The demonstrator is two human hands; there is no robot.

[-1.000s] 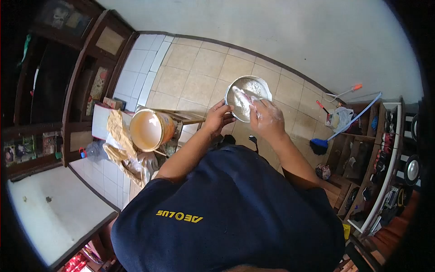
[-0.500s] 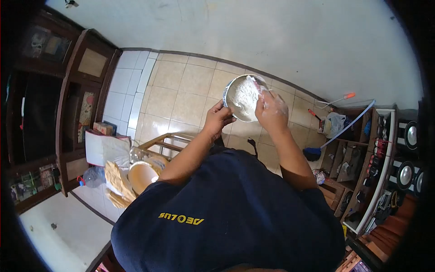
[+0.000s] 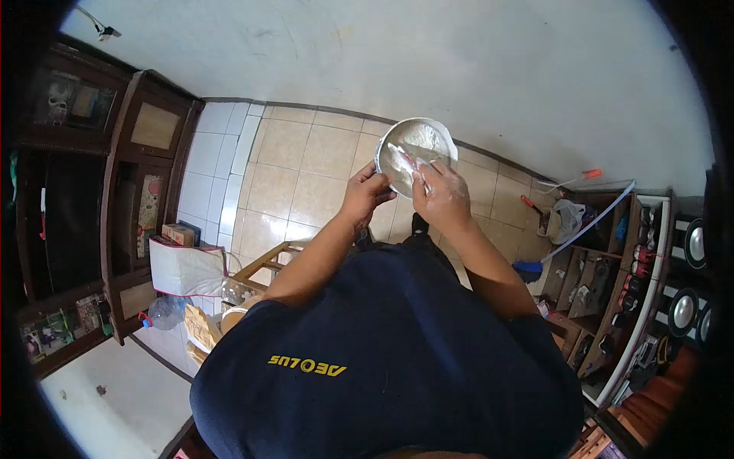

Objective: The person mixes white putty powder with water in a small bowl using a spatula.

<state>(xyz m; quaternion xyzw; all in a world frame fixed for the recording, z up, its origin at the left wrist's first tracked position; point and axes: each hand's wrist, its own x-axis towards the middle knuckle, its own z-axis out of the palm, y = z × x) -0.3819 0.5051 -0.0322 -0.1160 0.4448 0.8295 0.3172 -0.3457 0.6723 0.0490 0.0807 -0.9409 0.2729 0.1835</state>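
Observation:
A round bowl [image 3: 453, 141] with a pale rim is held up over the tiled floor. White powder or paste [image 3: 422, 138] lies inside it, along the far side and in a clump nearer to me. My left hand [image 3: 368, 191] grips the bowl's left edge, thumb near the rim and fingers curled underneath. Over the near right part of the bowl, my right hand [image 3: 443, 193], smeared with white, is closed around a small tool with a reddish handle [image 3: 408, 159]. White material coats the tool's end, so its exact kind does not show.
A pale wall [image 3: 474, 61] rises just beyond the bowl. Left of me are a wooden stool [image 3: 260, 264], a water bottle [image 3: 164, 314] and a dark cabinet [image 3: 126, 191]. On the right stand a blue broom [image 3: 527, 269] and a shelf [image 3: 589, 291] of small items.
My right hand has moved left and down, nearer to the bowl's near side. The powder there has shifted, baring part of the bowl's inside. My left hand keeps its hold.

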